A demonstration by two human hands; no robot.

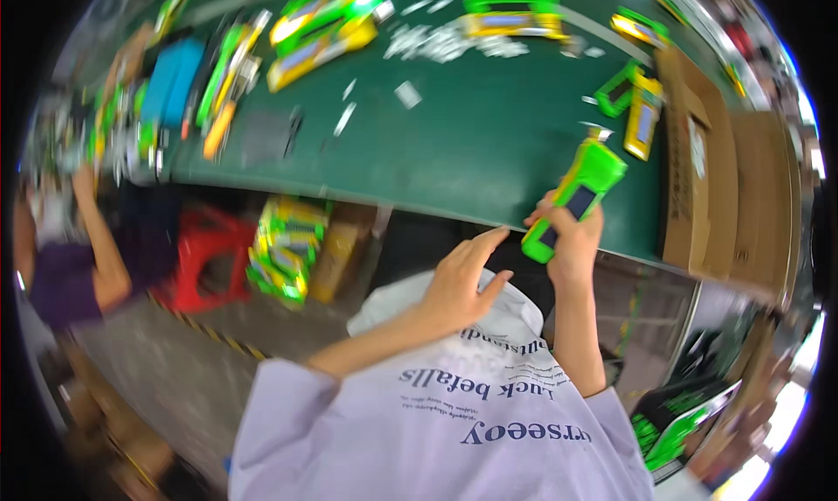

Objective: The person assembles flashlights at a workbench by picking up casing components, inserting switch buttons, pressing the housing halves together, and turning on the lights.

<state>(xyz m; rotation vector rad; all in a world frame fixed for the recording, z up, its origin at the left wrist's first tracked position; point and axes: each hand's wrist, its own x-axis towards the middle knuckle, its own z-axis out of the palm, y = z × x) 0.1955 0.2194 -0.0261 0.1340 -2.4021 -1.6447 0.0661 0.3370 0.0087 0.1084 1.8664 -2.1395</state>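
Note:
My right hand (pixel 572 236) is wrapped round a bright green and yellow handheld device (pixel 601 165) with dark panels, held tilted over the table's front edge. A small pale piece sticks out at its far end. My left hand (pixel 465 278) hangs in front of my shirt, fingers stretched out and thumb apart, holding nothing. Beyond the held device, a green frame (pixel 618 89) and a yellow-and-green part (pixel 644 117) lie on the green table (pixel 393 152).
Small white pieces (pixel 436 43) are scattered at the back near more green and yellow parts (pixel 515 19). An open cardboard box (pixel 690 169) stands at the right. Below the table are a red stool (pixel 214 261) and a pile of green-yellow parts (pixel 286 248). Another person (pixel 70 274) works at the far left.

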